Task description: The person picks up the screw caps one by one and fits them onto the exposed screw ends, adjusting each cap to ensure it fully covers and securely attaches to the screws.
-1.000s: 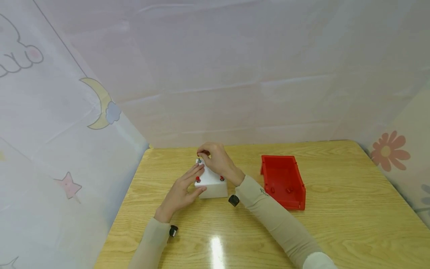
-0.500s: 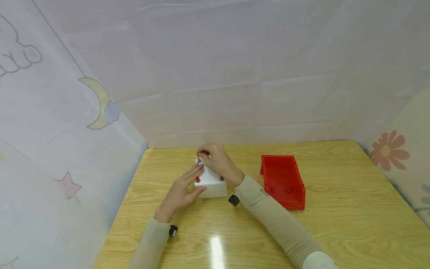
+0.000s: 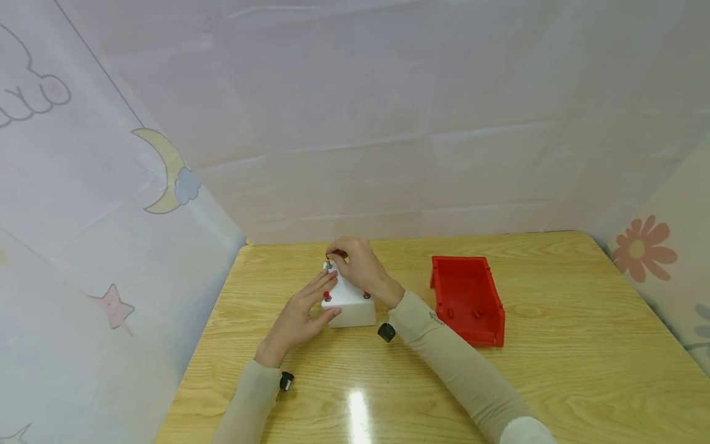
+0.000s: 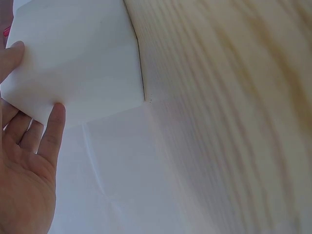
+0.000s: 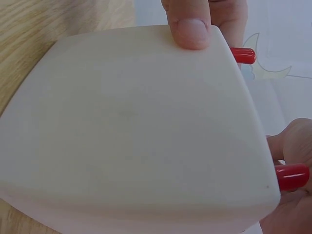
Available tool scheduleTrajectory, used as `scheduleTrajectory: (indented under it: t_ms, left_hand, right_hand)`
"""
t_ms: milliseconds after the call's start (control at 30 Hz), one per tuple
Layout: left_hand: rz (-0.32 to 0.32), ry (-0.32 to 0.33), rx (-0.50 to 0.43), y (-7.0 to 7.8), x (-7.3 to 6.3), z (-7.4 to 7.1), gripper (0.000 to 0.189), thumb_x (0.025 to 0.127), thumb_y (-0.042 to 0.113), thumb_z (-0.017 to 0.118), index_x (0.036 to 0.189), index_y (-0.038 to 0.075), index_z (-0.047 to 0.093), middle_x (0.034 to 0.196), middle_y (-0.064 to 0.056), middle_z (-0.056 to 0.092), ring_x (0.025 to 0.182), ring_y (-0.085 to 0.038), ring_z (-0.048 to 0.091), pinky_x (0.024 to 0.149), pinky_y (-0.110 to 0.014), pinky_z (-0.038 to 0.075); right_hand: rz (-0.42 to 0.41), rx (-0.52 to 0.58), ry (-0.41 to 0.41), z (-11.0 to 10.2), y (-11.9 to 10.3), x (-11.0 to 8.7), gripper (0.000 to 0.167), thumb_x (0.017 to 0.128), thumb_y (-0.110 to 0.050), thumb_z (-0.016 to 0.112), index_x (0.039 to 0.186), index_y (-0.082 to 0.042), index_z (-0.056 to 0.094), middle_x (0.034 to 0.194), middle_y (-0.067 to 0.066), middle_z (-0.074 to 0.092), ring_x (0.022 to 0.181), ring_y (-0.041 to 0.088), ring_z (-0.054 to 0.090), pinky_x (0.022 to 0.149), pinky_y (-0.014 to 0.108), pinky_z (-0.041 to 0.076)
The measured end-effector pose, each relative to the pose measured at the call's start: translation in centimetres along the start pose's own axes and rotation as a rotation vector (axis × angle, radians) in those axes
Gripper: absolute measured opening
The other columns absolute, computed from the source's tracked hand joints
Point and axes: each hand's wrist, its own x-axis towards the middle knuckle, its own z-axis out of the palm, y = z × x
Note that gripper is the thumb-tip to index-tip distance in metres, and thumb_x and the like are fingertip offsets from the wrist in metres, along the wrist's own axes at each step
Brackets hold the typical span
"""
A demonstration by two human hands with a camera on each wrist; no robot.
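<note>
A white block [image 3: 355, 313] with rounded edges sits on the table, with metal posts on its top. Red caps [image 3: 326, 295] cover the two near posts; in the right wrist view a red cap [image 5: 292, 176] juts from the block's edge. My left hand [image 3: 299, 317] grips the block's left side, thumb on the front face and fingers over the top; its fingers [image 4: 51, 131] also press the block in the left wrist view. At the far left post, my right hand [image 3: 357, 265] pinches a small red cap [image 3: 328, 254] between thumb and fingertips. The fingers partly hide it.
A red open bin [image 3: 466, 271] stands to the right of the block, with small red caps [image 3: 477, 314] lying in it. The wooden table [image 3: 566, 308] runs back to a cloth-covered wall. Black wrist devices [image 3: 386, 332] sit at both sleeves.
Almost nothing differs: the right hand dips very slightly at the far post, still pinching the red cap. The left hand and the block keep their place.
</note>
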Motion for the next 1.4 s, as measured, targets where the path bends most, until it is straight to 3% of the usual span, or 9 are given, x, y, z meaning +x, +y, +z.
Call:
scheduleTrajectory:
  t_ms: [267,1400]
  left_hand:
    - [-0.021,-0.002,0.012,0.42,0.0,-0.16,0.067,0.098,0.023,0.081,0.156,0.004,0.054,0.167,-0.009,0.047,0.158,-0.032,0.039,0.13,-0.045,0.036]
    - [-0.001,0.002,-0.005,0.24,-0.07,-0.12,0.066,0.098,0.02,0.081,0.156,0.003,0.054,0.167,-0.009,0.046,0.158,-0.032,0.04,0.128,-0.047,0.038]
  right_hand:
    - [0.039,0.005,-0.01,0.16,0.04,-0.09,0.011,0.102,-0.003,0.071,0.105,-0.004,0.081,0.103,0.008,0.079,0.092,0.017,0.077,0.083,0.024,0.066]
    - [-0.008,0.021,0.022,0.86,0.47,-0.4,0.01,0.101,-0.001,0.072,0.104,-0.003,0.081,0.102,0.009,0.079,0.09,0.017,0.077,0.08,0.021,0.065]
